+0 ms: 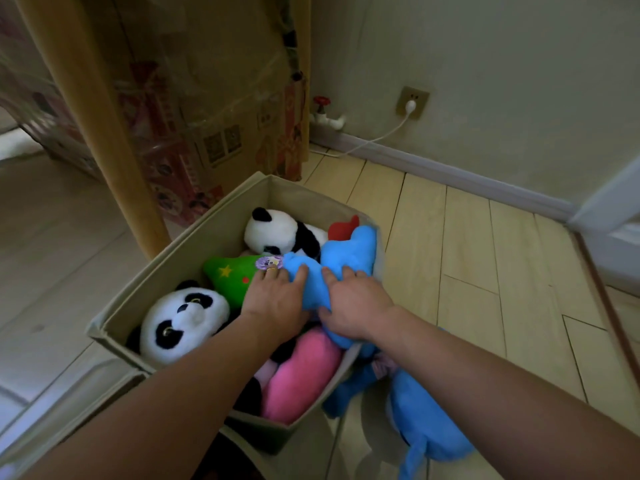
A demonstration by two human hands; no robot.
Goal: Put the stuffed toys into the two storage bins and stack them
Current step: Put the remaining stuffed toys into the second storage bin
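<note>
A: What have I got under the head camera?

B: I see a beige fabric bin on the wood floor, packed full. It sits on top of a second bin, whose rim shows at the lower left.

A: And the hands?

B: My left hand lies on the blue toy, fingers spread and fairly straight, pressing down; that grip is released, not clenched. There is a ring on one finger. My right hand is just beside it on the same toy, fingers curled into the plush and the thumb tucked under a fold, so that grip is grasping the blue toy.

A: Where does the toy sit?

B: Along the right side of the top bin, partly draped over its right wall. More blue plush hangs outside that wall down toward the floor; I cannot tell whether it is the same toy or another.

A: What else is in the bin?

B: A panda at the near left corner, face up. A second panda at the far side. A green toy with a yellow star between them, touching my left hand. A pink toy at the near right, below my wrists. A bit of red at the far right corner, behind the blue.

A: Around it?

B: A cardboard box behind the bin, and a white plug in the wall socket.
</note>
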